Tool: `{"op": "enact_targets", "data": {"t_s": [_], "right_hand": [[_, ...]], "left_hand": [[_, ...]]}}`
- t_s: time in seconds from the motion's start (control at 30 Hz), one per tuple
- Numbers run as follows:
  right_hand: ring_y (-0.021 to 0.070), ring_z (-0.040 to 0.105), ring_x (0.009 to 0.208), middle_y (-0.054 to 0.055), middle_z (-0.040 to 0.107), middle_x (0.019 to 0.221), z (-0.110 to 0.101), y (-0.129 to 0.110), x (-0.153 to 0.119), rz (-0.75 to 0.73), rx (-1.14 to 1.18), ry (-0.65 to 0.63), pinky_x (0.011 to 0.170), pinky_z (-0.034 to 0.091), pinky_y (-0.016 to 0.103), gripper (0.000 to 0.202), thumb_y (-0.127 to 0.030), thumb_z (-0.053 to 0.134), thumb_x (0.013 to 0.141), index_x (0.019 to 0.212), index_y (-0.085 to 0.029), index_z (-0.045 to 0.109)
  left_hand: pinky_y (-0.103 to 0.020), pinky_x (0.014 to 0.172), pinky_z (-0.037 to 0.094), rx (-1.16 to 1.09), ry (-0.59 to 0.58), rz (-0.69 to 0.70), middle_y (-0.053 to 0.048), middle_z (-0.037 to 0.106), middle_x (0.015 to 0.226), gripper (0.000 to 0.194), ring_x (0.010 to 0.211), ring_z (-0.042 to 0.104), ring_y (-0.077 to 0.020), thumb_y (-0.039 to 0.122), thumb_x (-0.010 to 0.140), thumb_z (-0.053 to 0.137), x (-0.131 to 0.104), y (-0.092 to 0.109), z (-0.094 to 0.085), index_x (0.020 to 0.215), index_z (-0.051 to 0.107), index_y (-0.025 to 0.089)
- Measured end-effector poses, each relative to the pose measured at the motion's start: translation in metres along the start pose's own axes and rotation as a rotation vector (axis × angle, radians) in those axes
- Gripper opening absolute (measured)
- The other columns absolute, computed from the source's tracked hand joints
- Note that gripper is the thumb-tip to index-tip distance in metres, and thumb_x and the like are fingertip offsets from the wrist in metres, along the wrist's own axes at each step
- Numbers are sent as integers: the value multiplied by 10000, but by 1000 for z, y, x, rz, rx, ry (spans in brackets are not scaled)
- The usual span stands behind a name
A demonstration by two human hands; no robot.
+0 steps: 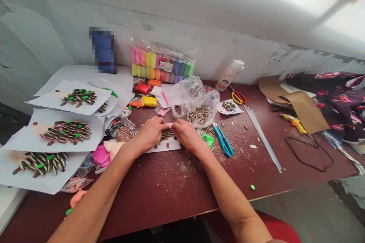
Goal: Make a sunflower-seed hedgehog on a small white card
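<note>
A small white paper (171, 146) lies on the dark red table, bearing a hedgehog figure with striped seeds (167, 135) and brown clay feet. My left hand (151, 131) rests over the paper's left part, its fingers pressed together at the figure's upper edge. At the figure's right end is my right hand (185, 133), with thumb and fingers pinched; anything between them is too small to make out. Just behind my right hand, a clear plastic bag (188, 95) holds a heap of sunflower seeds (199, 115). My hands partly cover the paper.
Finished seed hedgehogs on white sheets (97, 121) are stacked at left. Coloured clay packs (162, 66) lean on the wall near a white bottle (230, 75). Right of my hands are a blue cutter (224, 140), scissors (238, 98), glue sticks (264, 138) and a yellow glue gun (296, 123).
</note>
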State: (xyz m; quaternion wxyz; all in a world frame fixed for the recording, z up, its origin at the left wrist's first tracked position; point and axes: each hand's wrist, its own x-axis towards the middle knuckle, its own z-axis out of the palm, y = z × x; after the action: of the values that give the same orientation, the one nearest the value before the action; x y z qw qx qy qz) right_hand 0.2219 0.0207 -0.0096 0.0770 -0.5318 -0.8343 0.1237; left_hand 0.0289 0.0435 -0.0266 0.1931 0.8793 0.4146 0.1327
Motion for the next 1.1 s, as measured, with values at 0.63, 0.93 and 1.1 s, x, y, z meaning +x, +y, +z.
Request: {"op": "enact_targets", "data": {"t_s": [0.63, 0.93, 1.1], "right_hand": [[123, 526, 753, 20, 612, 882, 1, 5, -3, -16, 80, 67, 691, 348, 237, 186, -176, 557, 1024, 976, -180, 736], [115, 482, 710, 6, 582, 844, 4, 5, -2, -13, 99, 68, 662, 326, 240, 209, -172, 550, 1020, 940, -187, 742], [135, 551, 789, 32, 643, 945, 2, 8, -3, -1, 106, 89, 717, 373, 242, 195, -180, 550, 1018, 1037, -214, 741]], "left_hand": [[-383, 939, 497, 11, 3, 8, -86, 688, 1065, 511, 1016, 600, -237, 59, 924, 422, -1, 0, -1, 1230, 765, 280], [-393, 936, 497, 0, -5, 8, -93, 682, 1057, 492, 1004, 605, -246, 76, 938, 431, -1, -1, -1, 1219, 772, 292], [-386, 937, 510, -27, 13, 5, -97, 689, 1034, 493, 996, 615, -243, 65, 925, 432, -1, -3, -1, 1244, 755, 256]]}}
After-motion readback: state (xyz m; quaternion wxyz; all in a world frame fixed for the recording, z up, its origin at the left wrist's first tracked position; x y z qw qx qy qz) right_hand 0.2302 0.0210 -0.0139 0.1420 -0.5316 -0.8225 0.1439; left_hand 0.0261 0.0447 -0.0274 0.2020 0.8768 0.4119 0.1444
